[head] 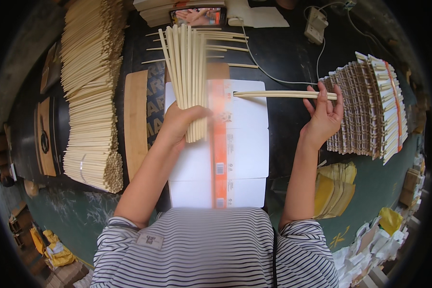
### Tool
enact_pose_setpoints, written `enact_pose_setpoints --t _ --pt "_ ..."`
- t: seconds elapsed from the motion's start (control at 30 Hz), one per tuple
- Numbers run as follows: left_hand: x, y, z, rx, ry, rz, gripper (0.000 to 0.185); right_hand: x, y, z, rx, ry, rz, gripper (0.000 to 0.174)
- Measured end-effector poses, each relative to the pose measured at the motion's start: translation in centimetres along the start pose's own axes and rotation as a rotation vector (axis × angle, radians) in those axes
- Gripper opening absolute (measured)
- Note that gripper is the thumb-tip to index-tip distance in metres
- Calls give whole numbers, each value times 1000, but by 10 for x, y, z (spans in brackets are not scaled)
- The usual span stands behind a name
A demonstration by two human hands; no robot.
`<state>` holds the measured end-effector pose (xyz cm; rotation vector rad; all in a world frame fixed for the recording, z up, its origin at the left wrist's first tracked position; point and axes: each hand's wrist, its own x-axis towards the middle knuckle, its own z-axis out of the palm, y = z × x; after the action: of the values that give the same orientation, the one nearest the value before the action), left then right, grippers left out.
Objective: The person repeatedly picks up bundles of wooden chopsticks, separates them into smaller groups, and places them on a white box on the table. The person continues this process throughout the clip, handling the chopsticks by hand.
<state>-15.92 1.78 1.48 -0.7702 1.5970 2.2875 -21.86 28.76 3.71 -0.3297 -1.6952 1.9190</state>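
My left hand [186, 121] grips a fanned bundle of pale wooden sticks [183, 68] over the left side of a stack of white printed cards [248, 151]. The cards have an orange stripe and overlap in rows in front of me. With its fingertips, my right hand [322, 115] holds two wooden sticks [280, 94] level by their right end. Their left ends meet a small dark slot in the top card; whether they pass through it, I cannot tell. The bundle's right edge and part of the card beneath are blurred.
A long pile of sticks [91, 108] lies left, beside scissors [44, 136]. Loose sticks [234, 48] lie behind the cards, below a propped phone [198, 16]. A row of cards fitted with sticks [360, 108] stands right. A power strip [316, 25] and white cable [262, 72] lie at the back.
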Motion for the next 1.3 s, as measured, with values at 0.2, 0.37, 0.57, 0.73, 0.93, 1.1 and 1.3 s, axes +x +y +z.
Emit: enact_pose_setpoints --t 0.2,0.37,0.57,0.73,0.93,1.1,1.3 --pt "-2 5 -5 -56 -66 -54 36 10 22 -6 129 38 186 40" --pt "-1 7 -7 -96 -97 -74 37 8 60 -6 195 17 451 40" --pt "0 7 -7 -117 -89 -49 37 -8 90 -3 275 -5 600 43" --pt "-3 2 -3 -23 -71 -24 37 -8 90 -4 316 -5 593 43" --pt "-2 -4 -3 -10 -37 27 37 -17 91 5 341 -14 594 41" --pt "-7 -13 6 -15 91 237 36 -30 81 22 329 -97 610 38" --pt "-61 -11 3 244 26 199 40 -40 48 -5 329 -56 538 38"
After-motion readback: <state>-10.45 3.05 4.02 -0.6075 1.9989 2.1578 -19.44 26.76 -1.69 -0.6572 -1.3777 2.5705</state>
